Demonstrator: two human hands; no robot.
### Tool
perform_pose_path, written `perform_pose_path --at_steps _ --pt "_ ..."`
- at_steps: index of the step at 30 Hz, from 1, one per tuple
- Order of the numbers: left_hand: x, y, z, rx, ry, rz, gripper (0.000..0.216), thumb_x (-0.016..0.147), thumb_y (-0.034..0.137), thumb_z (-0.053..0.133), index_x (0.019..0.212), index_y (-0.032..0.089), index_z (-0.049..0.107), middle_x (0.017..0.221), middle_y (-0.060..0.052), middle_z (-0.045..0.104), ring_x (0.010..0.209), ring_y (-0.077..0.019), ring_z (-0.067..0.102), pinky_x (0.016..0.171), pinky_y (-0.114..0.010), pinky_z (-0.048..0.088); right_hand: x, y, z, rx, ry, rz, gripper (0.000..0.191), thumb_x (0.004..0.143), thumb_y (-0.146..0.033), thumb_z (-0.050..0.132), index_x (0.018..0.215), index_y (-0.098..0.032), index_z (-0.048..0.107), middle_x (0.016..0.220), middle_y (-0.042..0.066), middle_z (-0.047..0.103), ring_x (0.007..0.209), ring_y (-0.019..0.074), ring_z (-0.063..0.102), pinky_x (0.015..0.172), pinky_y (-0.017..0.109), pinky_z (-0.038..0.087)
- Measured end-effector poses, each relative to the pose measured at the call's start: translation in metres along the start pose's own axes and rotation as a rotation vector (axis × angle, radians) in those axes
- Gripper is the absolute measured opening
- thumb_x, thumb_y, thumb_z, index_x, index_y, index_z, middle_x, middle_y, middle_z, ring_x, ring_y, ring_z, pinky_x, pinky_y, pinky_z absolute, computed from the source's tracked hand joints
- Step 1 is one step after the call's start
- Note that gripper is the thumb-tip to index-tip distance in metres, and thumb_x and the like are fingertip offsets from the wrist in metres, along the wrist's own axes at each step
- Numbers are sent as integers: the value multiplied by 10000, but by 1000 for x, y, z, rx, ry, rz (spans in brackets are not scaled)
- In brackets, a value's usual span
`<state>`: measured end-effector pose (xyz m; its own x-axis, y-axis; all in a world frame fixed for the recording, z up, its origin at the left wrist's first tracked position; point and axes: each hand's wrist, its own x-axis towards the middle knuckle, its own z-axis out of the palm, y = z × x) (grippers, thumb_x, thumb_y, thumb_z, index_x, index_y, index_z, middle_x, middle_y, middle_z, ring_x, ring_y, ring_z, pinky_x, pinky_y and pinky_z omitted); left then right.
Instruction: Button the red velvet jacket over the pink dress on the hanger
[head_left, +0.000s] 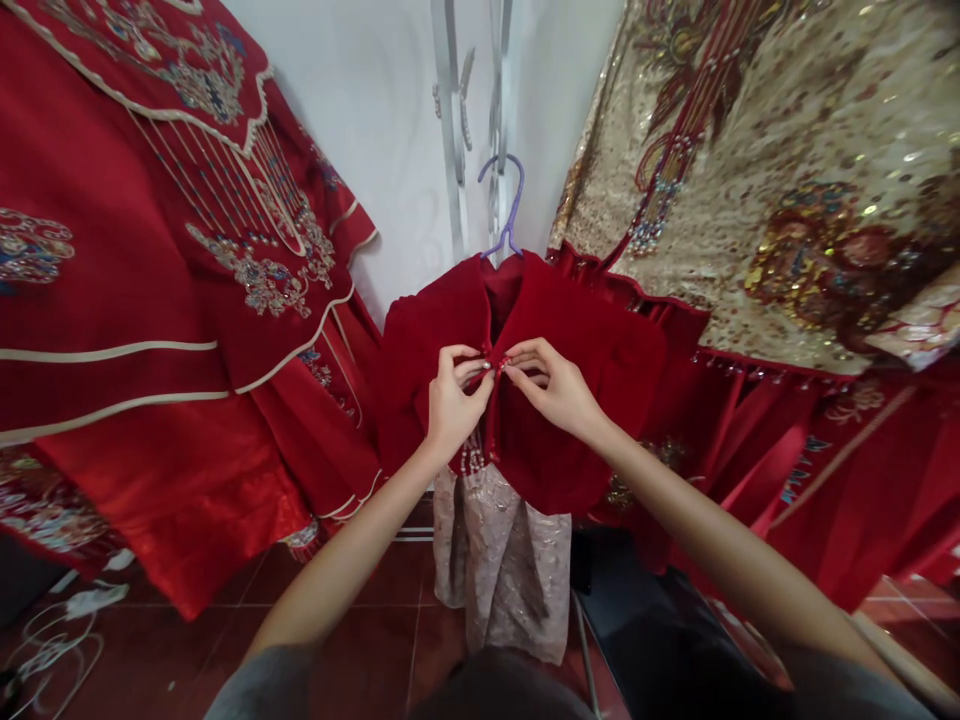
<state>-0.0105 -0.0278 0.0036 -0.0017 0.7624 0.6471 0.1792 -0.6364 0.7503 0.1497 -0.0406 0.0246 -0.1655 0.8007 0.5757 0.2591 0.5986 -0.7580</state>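
Observation:
A short red velvet jacket [577,310] hangs in front of me on a purple hanger [514,205]. At its front opening my left hand [455,398] pinches one edge, close to a small pearl-like button. Opposite it, my right hand [551,385] has thumb and forefinger closed on the other front edge. The fingertips of both hands nearly meet; the exact fastening between them is too small to make out. Below the hands the front edges hang apart, and bead strings [474,455] show there. A pale patterned skirt [510,570] hangs beneath the jacket.
Red embroidered garments [300,350] hang at left. A gold sequined garment [750,200] hangs at right above red skirts. A metal rack post [450,110] stands against the white wall. White cables [56,640] lie on the tiled floor, lower left; a black object [645,630] is lower right.

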Motion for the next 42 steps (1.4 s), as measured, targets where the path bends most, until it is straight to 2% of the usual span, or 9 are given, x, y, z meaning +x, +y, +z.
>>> perform_pose_path --at_steps 6,15,20,26,29,33,42 --pt "-4 3 -3 33 -23 -39 139 836 237 606 947 202 529 906 -35 705 894 -152 705 760 -227 542 -1 0 0 23 19 -34 235 850 -383 626 1012 -223 572 979 44 672 909 166 660 725 286 567" --pt "2 8 -7 166 -67 9 106 846 222 592 949 211 568 927 -34 731 893 -164 713 730 -231 536 3 5 -1 66 65 -78 222 818 -404 670 917 -213 613 932 29 675 869 153 659 850 326 548" --pt "7 14 -9 274 -125 68 121 848 171 560 956 223 571 961 -19 736 921 -169 711 767 -242 528 10 4 1 130 107 -69 225 804 -391 688 919 -206 627 932 29 675 897 153 658 860 317 553" --pt "7 22 -11 380 -168 108 202 821 153 555 1005 229 586 964 -21 743 858 -176 716 750 -267 548 9 0 3 71 151 -95 207 825 -385 662 940 -217 624 949 31 673 906 158 656 855 328 564" --pt "8 25 -11 354 -175 109 170 829 221 585 998 228 606 979 -34 743 908 -187 713 777 -280 563 6 -1 2 76 145 -108 201 830 -383 659 945 -222 622 949 29 672 905 160 659 857 332 565" --pt "13 26 -10 307 -188 108 157 850 331 606 952 215 633 920 -43 750 875 -195 721 769 -303 582 7 0 -1 99 130 -86 232 810 -414 677 940 -228 627 954 32 677 919 173 664 858 342 568" --pt "25 24 -10 355 -289 159 151 875 322 597 946 206 661 949 -43 757 905 -206 720 790 -312 581 14 5 -14 183 80 -38 299 723 -412 762 917 -216 646 927 29 688 896 174 671 888 360 563"
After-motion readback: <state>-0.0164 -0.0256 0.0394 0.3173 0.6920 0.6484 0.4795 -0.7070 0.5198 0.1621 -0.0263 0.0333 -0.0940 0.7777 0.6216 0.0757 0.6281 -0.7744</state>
